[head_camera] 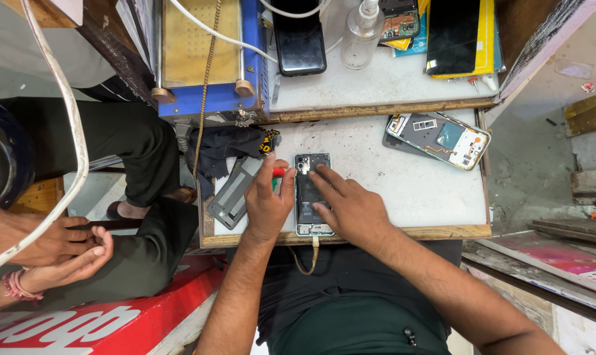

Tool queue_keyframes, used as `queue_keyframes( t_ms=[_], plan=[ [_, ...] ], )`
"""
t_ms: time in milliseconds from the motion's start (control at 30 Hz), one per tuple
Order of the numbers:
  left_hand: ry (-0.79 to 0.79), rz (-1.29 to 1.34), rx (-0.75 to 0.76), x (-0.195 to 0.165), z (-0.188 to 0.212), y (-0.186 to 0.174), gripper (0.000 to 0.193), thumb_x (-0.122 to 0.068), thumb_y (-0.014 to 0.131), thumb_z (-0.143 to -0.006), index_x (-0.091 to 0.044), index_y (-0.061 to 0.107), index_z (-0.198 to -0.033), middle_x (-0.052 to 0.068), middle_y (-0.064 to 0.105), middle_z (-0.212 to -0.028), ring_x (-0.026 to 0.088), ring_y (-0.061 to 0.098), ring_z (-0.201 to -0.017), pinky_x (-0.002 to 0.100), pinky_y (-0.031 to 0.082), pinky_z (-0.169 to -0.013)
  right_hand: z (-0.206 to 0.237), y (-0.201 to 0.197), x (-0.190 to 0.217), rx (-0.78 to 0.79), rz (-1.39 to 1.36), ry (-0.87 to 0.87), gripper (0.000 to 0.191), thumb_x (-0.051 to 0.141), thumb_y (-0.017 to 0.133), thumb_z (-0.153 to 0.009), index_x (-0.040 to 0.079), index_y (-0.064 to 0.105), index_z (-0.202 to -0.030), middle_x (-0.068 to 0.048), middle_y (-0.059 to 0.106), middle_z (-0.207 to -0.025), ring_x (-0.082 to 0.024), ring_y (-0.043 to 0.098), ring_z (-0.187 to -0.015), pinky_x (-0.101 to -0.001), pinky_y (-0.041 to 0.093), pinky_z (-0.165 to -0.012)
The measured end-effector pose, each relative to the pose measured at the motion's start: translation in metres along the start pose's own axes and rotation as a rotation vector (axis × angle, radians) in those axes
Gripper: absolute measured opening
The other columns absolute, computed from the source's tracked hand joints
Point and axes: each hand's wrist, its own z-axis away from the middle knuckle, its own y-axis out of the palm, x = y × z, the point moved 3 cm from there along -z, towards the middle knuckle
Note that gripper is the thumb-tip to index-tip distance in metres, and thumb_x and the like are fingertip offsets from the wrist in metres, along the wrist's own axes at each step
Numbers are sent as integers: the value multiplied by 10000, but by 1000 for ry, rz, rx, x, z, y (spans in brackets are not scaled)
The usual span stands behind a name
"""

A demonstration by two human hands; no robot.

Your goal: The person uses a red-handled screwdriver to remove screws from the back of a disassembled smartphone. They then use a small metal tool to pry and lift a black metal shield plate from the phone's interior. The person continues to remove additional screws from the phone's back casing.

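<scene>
White worktop (403, 190), scuffed and wood-edged, carries an opened phone (311, 194) at its near edge; the left hand (269, 200) just left of that phone pinches a red-handled tool (279, 172) at its top corner; the right hand (350, 207) presses spread fingers flat on the phone; a gutted phone frame (439, 139) lies beyond to the right; a clear bottle (362, 34) stands farther back.

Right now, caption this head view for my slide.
Left hand holds a red tool at an opened phone; right hand steadies it.
</scene>
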Motion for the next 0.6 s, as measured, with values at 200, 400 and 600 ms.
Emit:
queue_keyframes(
  t_ms=[200,400,600],
  plan=[
    [-35,67,178,-12,-25,-14,488,-67,711,-974,-200,515,-1400,98,692,-1115,306,698,-1077,423,598,-904,-13,-3,11,72,52,20,599,442,691,-895,97,575,-1371,-104,564,-1393,-269,692,-871,-386,609,-617],
    [-39,-17,238,-21,-41,-21,490,-100,701,-945,-195,544,-1400,110,689,-1172,338,667,-1148,443,555,-949,-19,-6,13,78,29,5,542,388,693,-896,132,581,-1360,-103,599,-1263,-283,697,-831,-404,599,-632],
    [-10,-78,160,-23,-38,-23,416,-88,711,-918,-147,587,-1310,119,701,-1152,352,684,-1083,430,574,-893,-35,0,6,92,-30,57,453,243,646,-925,146,593,-1364,-95,603,-1158,-275,703,-880,-412,598,-701]
  ],
)
